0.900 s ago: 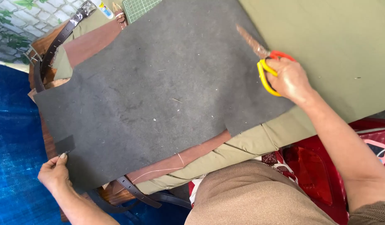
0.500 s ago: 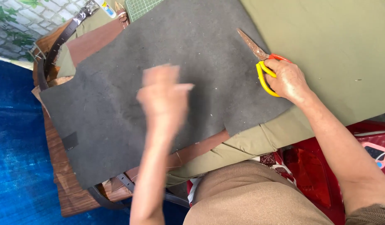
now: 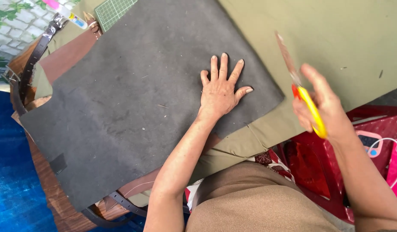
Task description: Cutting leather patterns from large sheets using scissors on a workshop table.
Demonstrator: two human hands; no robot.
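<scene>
A large dark grey felt-like sheet (image 3: 134, 99) lies across an olive green cloth-covered table (image 3: 336, 38). My left hand (image 3: 221, 90) rests flat on the sheet near its right edge, fingers spread. My right hand (image 3: 321, 105) is raised above the table's right side and grips scissors (image 3: 299, 88) with yellow and red handles, the blades pointing up and away from me. The scissors are blurred and off the sheet.
Brown leather pieces (image 3: 69, 53) and a dark belt (image 3: 33, 60) lie under the sheet at the left. A green cutting mat (image 3: 115, 10) and a glue tube (image 3: 67, 10) sit at the top left. Red bags (image 3: 336, 167) stand at my right, blue floor covering (image 3: 9, 180) at the left.
My left hand left the sheet's lower left corner, swung across and settled flat on its right part. My right hand lifted the scissors off the sheet's edge.
</scene>
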